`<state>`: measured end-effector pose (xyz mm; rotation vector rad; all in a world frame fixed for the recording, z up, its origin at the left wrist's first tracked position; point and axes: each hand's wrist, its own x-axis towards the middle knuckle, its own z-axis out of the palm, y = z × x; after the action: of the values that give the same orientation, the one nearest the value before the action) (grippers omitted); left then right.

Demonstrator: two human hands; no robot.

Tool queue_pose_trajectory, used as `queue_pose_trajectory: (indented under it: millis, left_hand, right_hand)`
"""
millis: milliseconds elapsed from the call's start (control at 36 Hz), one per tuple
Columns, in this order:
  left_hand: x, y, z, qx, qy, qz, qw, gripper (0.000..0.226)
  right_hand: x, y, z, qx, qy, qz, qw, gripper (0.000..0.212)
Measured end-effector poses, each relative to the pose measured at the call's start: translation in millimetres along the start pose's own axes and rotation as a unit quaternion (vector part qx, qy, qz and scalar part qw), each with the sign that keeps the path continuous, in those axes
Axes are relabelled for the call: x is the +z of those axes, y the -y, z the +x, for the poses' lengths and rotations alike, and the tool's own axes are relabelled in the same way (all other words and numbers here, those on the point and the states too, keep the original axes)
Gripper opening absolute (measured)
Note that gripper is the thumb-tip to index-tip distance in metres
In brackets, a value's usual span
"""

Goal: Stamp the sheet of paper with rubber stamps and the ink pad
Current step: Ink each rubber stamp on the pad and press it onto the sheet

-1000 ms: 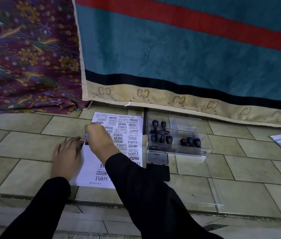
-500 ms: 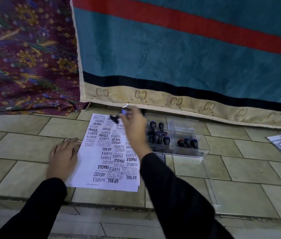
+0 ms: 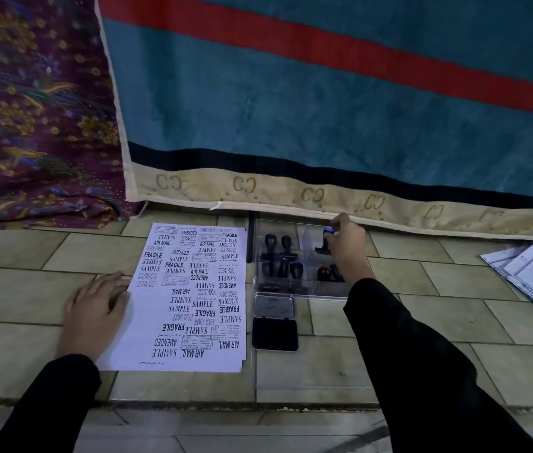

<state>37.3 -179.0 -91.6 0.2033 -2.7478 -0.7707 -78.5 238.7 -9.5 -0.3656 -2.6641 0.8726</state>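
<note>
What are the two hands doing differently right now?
The left hand lies flat, fingers straight, touching the left edge of the sheet; the right hand reaches into the clear box. The left hand holds nothing; the right hand pinches a blue-topped stamp. Both wear black sleeves.

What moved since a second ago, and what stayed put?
The right hand carried the stamp off the sheet of paper, rightward to the clear box, and still grips it there. The left hand stayed flat on the paper's left edge; the ink pad did not move.
</note>
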Motion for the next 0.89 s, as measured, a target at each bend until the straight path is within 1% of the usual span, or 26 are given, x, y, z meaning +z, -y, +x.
queue_pose_trajectory:
  millis: [56, 139, 222, 361, 444, 500, 556, 611, 639, 667, 722, 806, 889]
  left_hand:
    - [0.7, 1.3, 1.0, 0.000, -0.003, 0.000, 1.000, 0.040]
    - [0.5, 3.2, 1.7, -0.003, -0.002, -0.005, 1.000, 0.041]
    - [-0.2, 4.1, 1.9, -0.007, -0.004, -0.012, 1.000, 0.045]
    - [-0.5, 2.8, 3.0, -0.005, -0.008, -0.014, 1.000, 0.046]
    - [-0.8, 2.7, 4.5, 0.003, -0.009, -0.015, 1.000, 0.048]
    - [-0.4, 3.0, 4.7, 0.002, -0.013, -0.018, 1.000, 0.045]
    - [0.3, 3.5, 4.2, -0.003, -0.018, -0.020, 1.000, 0.042]
    - [0.6, 3.6, 3.8, -0.007, -0.018, -0.021, 1.000, 0.042]
    - [0.3, 3.6, 3.9, -0.008, -0.016, -0.021, 1.000, 0.044]
    - [0.0, 3.7, 4.0, -0.007, -0.014, -0.023, 1.000, 0.046]
    - [-0.7, 4.1, 4.1, -0.005, -0.007, -0.026, 1.000, 0.048]
    - [-1.9, 3.7, 2.4, -0.004, 0.001, -0.037, 0.999, 0.046]
    - [-3.8, 1.8, 2.5, -0.012, 0.008, -0.058, 0.998, 0.041]
  right_hand:
    - [5.2, -0.6, 2.4, 0.002, 0.027, -0.014, 1.000, 0.009]
    - [12.1, -1.1, 6.3, 0.008, 0.069, -0.033, 0.997, 0.009]
    - [16.4, 0.1, 12.2, 0.015, 0.091, -0.040, 0.995, 0.005]
    - [21.0, 3.3, 17.2, 0.032, 0.142, -0.068, 0.987, 0.014]
    - [20.8, 5.4, 17.5, 0.038, 0.146, -0.069, 0.986, 0.019]
    - [19.4, 9.2, 18.6, 0.026, 0.132, -0.087, 0.987, 0.021]
    - [18.7, 16.7, 19.5, -0.005, 0.099, -0.082, 0.992, 0.026]
    - [20.5, 29.2, 18.2, -0.068, 0.079, -0.071, 0.992, 0.028]
    - [22.8, 36.5, 15.7, -0.101, 0.083, -0.064, 0.989, 0.027]
    - [26.1, 44.5, 12.8, -0.126, 0.097, -0.061, 0.985, 0.026]
    - [35.3, 59.2, 7.0, -0.149, 0.139, -0.072, 0.976, 0.026]
    - [48.6, 73.9, 0.7, -0.144, 0.204, -0.120, 0.961, 0.029]
    - [56.9, 77.3, -3.6, -0.156, 0.223, -0.182, 0.945, 0.027]
